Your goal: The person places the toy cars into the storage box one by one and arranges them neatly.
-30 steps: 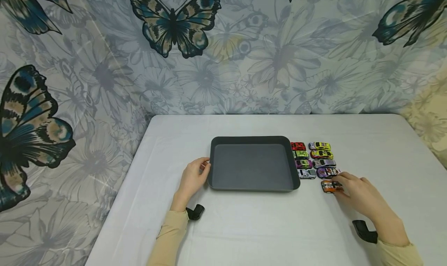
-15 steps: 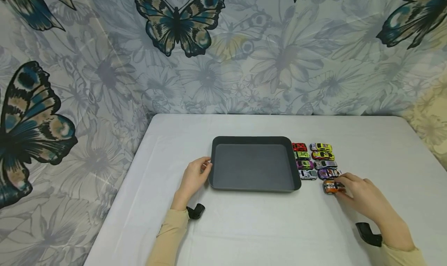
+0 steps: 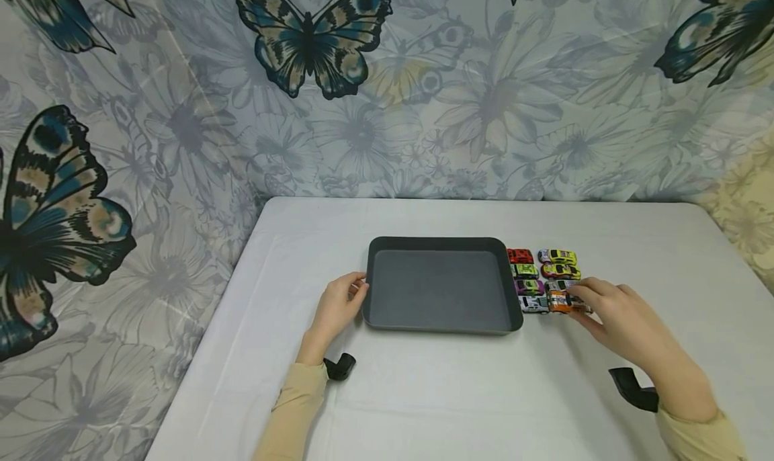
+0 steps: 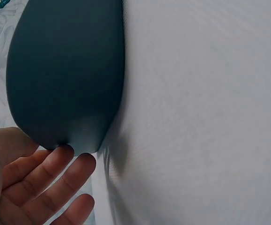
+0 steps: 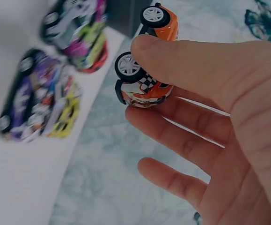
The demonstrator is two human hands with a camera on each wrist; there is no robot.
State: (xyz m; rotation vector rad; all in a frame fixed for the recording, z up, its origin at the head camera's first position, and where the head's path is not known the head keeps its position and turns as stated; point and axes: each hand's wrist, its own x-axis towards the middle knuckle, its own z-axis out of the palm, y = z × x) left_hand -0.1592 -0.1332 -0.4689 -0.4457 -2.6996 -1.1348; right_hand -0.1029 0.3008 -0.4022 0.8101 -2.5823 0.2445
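A dark grey baking tray point(image 3: 444, 323) lies on the white table. My left hand point(image 3: 336, 304) holds its left end, the thumb and a fingertip against the tray wall point(image 4: 69, 70) in the left wrist view. My right hand point(image 3: 629, 323) pinches an orange toy car point(image 3: 559, 302) between thumb and fingers. In the right wrist view that orange car point(image 5: 165, 30) is off the table, showing its wheels and a checkered patch. Below it in the head view, the purple toy car is hidden; the right wrist view shows this purple car point(image 5: 20, 101) in its row.
Several toy cars stand in two columns right of the tray, among them a red car point(image 3: 520, 255), a yellow car point(image 3: 557, 256) and a white car point(image 3: 534, 304). The white table point(image 3: 453, 394) runs back to a butterfly-patterned cloth point(image 3: 423, 132).
My right hand has lifted the orange car from the table and moved it up and slightly left, over the purple car. The left hand stays at the tray.
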